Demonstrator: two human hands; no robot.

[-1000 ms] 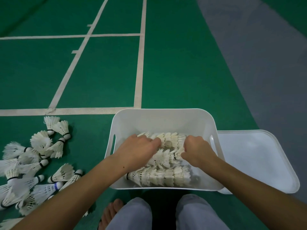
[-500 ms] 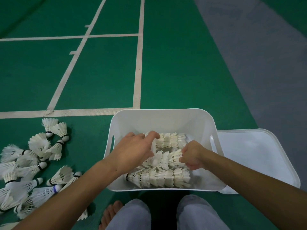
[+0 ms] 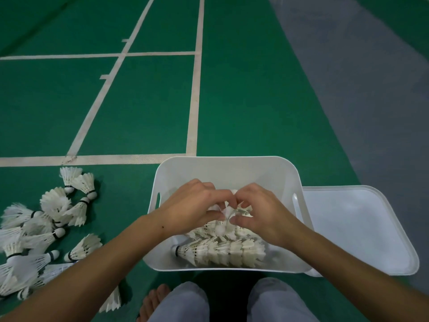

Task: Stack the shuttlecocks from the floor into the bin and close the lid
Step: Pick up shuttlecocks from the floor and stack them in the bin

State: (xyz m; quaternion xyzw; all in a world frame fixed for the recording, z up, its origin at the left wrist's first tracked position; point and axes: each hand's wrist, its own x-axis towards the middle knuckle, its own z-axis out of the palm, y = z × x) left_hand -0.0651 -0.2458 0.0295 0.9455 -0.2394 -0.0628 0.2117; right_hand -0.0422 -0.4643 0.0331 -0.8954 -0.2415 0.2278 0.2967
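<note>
A white plastic bin [image 3: 227, 168] stands on the green floor in front of me. Rows of nested white shuttlecocks [image 3: 222, 251] lie inside it along the near wall. My left hand [image 3: 192, 205] and my right hand [image 3: 257, 210] meet over the middle of the bin, fingers pinched together on a shuttlecock stack [image 3: 226, 212] that shows between them. What lies under the hands is hidden. The white lid [image 3: 362, 228] lies flat on the floor just right of the bin. A pile of loose shuttlecocks [image 3: 46, 224] is spread on the floor to the left.
White court lines [image 3: 192, 112] cross the green floor beyond the bin. A grey floor strip [image 3: 371, 89] runs along the right. My knees in grey trousers [image 3: 185, 303] and a bare foot [image 3: 153, 300] are at the bottom edge, close to the bin.
Both hands have moved from the ends of a shuttlecock row toward each other and now meet over the middle of the bin.
</note>
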